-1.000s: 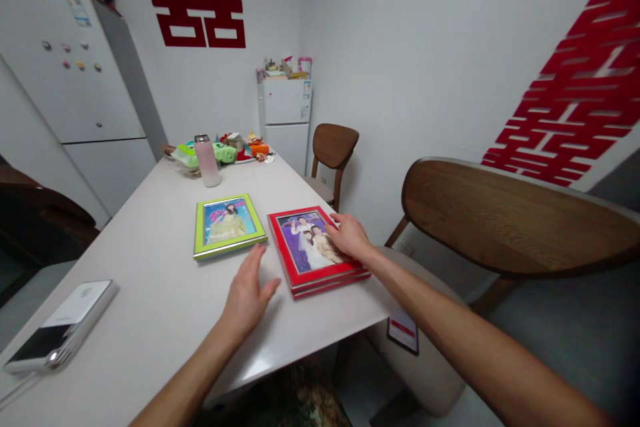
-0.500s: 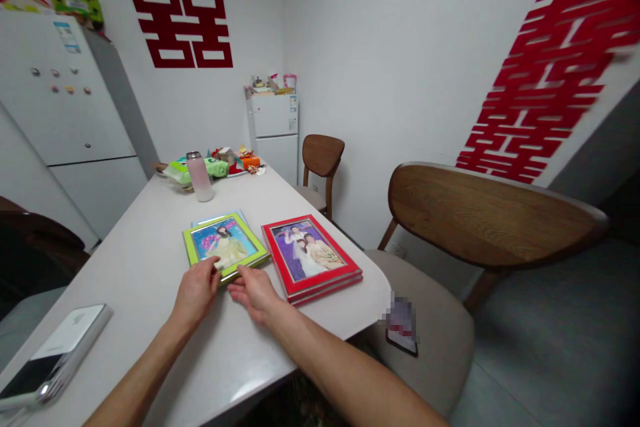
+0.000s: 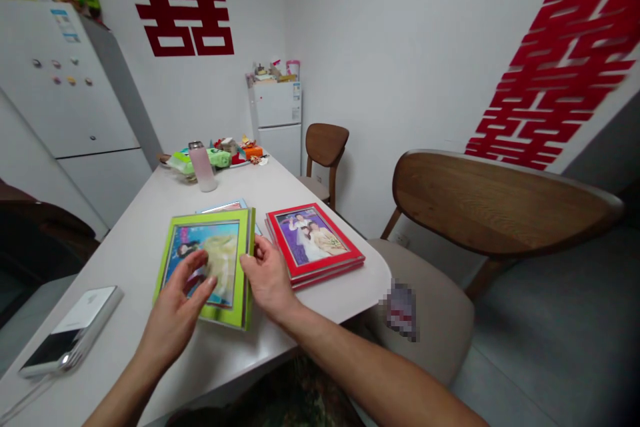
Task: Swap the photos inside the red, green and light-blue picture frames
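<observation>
A lime-green picture frame (image 3: 225, 317) is lifted and tilted above the table, its photo turned sideways. My right hand (image 3: 270, 277) grips its right edge, thumb on the front and fingers behind. In front of the photo hovers my left hand (image 3: 180, 307), thumb and fingers apart, holding nothing. Behind the green frame a light-blue picture frame (image 3: 234, 205) lies on the table, mostly hidden. To the right of my right hand lie stacked red picture frames (image 3: 327, 262), the top one with a photo of people in wedding clothes.
On the white table (image 3: 250, 373) stand a pink bottle (image 3: 202, 170) and, farther back, green packets (image 3: 218, 158) and small clutter. A white device (image 3: 75, 328) with a cable lies at the left. A wooden chair (image 3: 480, 207) is at the right, a pixelated item on its seat.
The green frame has come up off the light-blue one and turned sideways, moving nearer to me. My left hand has let go of it; my right hand now grips its edge.
</observation>
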`<state>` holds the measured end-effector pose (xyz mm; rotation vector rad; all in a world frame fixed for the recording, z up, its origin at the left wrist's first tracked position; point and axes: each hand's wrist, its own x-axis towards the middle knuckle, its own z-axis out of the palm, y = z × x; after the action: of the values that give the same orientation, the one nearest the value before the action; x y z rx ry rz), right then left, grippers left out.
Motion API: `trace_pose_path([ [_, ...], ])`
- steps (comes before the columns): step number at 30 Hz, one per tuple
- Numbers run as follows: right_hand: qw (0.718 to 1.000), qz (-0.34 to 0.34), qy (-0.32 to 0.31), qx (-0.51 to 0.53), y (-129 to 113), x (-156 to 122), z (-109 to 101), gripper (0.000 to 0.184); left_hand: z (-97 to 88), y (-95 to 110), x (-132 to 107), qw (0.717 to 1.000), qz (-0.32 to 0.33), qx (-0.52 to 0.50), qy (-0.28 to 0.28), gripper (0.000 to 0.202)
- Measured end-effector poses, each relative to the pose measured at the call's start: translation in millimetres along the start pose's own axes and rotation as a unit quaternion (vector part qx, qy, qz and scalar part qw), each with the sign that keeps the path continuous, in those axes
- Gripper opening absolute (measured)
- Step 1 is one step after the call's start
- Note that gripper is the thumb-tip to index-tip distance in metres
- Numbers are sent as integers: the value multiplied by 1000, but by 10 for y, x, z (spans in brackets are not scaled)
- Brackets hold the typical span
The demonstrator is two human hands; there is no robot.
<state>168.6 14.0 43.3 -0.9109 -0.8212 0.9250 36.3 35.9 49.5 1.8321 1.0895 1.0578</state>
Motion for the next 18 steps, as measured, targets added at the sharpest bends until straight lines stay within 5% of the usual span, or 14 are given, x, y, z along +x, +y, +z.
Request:
trace_pose_path([
  [3, 974, -164, -41, -152, -280, -201, -25, 35, -48, 270, -145, 996, 7, -76, 46, 48],
  [5, 932, -260, -94, -236, -380, -325, -76, 38, -107, 393, -245, 987, -4, -141, 76, 48],
  [8, 856, -356, -176, -332, -370, -467, -191, 35, -230, 428, -371, 964, -107, -217, 109, 54],
  [12, 758, -393, -254, -455, -173, -601, -340, 32, -320, 225, -485, 937, -249, -239, 58, 72],
  [18, 677, -360, -317, -558, 170, -744, -378, 26, -265, -268, -569, 969, -226, -96, 3, 80],
])
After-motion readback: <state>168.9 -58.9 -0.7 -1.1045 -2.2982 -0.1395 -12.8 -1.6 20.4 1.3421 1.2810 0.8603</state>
